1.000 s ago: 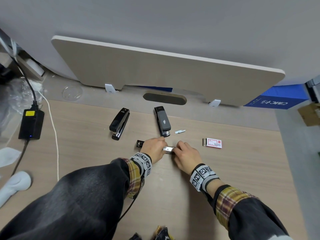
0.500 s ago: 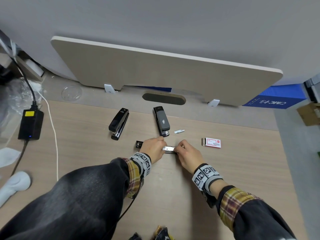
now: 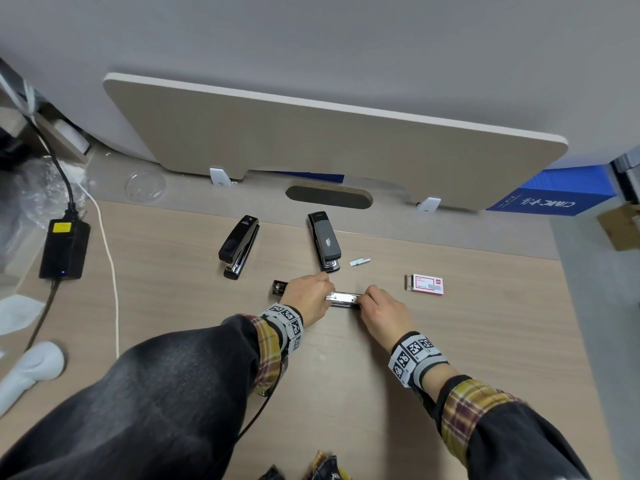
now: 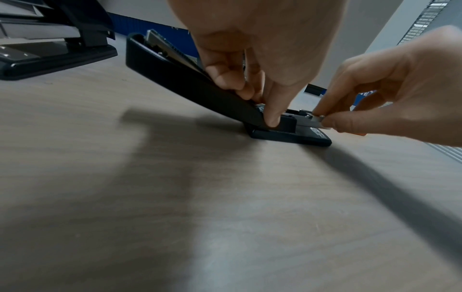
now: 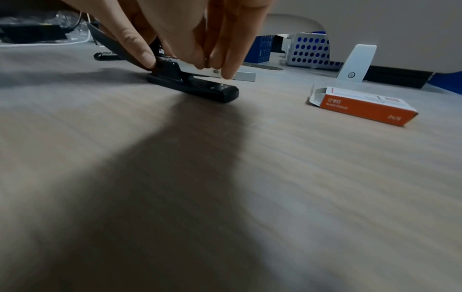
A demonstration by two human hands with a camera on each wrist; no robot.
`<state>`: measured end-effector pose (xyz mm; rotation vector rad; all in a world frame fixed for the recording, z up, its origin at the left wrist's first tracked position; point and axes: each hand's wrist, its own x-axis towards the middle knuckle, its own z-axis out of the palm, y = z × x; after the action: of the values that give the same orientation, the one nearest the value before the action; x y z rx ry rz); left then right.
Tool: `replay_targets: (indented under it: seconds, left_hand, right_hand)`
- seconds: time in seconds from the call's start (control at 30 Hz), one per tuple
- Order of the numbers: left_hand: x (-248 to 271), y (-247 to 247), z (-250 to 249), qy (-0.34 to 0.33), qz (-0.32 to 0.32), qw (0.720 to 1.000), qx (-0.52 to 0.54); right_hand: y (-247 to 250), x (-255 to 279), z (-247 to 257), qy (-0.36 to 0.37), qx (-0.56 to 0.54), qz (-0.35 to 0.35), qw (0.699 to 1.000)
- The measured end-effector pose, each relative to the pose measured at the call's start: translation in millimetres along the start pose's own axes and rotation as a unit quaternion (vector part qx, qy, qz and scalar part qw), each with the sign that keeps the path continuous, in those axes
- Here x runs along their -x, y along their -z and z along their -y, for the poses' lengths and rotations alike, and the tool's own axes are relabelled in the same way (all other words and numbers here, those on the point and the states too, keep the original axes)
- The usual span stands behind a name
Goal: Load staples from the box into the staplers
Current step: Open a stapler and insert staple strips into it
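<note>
Both hands work the opened stapler (image 3: pixel 343 299) at mid-desk: left hand (image 3: pixel 306 296) grips its raised lid (fingers curled), right hand (image 3: pixel 382 310) pinches the metal magazine. Staple box (image 3: pixel 428 285) lies just right.

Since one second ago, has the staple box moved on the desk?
No. The staple box lies at the same spot, equally far right of the grey stapler.

Open stapler (image 3: pixel 344 298) lies before two staplers (image 3: pixel 239 246) (image 3: pixel 324 240) (side by side); staple box (image 3: pixel 428 285) right.
</note>
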<state>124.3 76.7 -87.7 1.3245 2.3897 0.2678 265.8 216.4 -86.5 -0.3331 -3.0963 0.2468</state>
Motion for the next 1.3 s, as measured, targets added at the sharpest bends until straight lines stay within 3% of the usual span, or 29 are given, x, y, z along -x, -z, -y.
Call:
replay_targets:
  seconds: [0.2, 0.4, 0.57, 0.73, 0.87, 1.0, 1.1, 1.3]
  left_hand:
    - [1, 0, 0, -0.001, 0.002, 1.0, -0.004]
    - [2, 1, -1, -0.005, 0.001, 1.0, -0.006]
    - [2, 2, -1, -0.009, -0.002, 1.0, -0.001]
    - [6, 5, -14, 0.011, -0.068, 0.995, 0.071]
    - [-5, 8, -29, 0.059, -0.033, 0.974, 0.216]
    - [-12, 5, -37, 0.073, 0.018, 0.929, 0.362]
    - [-13, 6, -37, 0.099, 0.04, 0.905, 0.413]
    - [-18, 14, -28, 0.047, 0.005, 0.931, 0.362]
  right_hand:
    - [-1, 1, -4, -0.031, 0.007, -0.009, 0.999]
    - [-5, 6, -5, -0.009, 0.018, -0.064, 0.998]
    - [2, 10, -11, -0.075, -0.069, -0.111, 0.989]
    - [6, 6, -16, -0.153, -0.152, -0.12, 0.969]
    - [5, 3, -8, -0.077, -0.117, -0.107, 0.984]
    - [6, -2, -2, -0.037, -0.085, -0.097, 0.991]
    - [8, -2, -2, -0.014, -0.079, -0.085, 0.993]
    - [11, -4, -8, -0.074, -0.216, -0.046, 0.973]
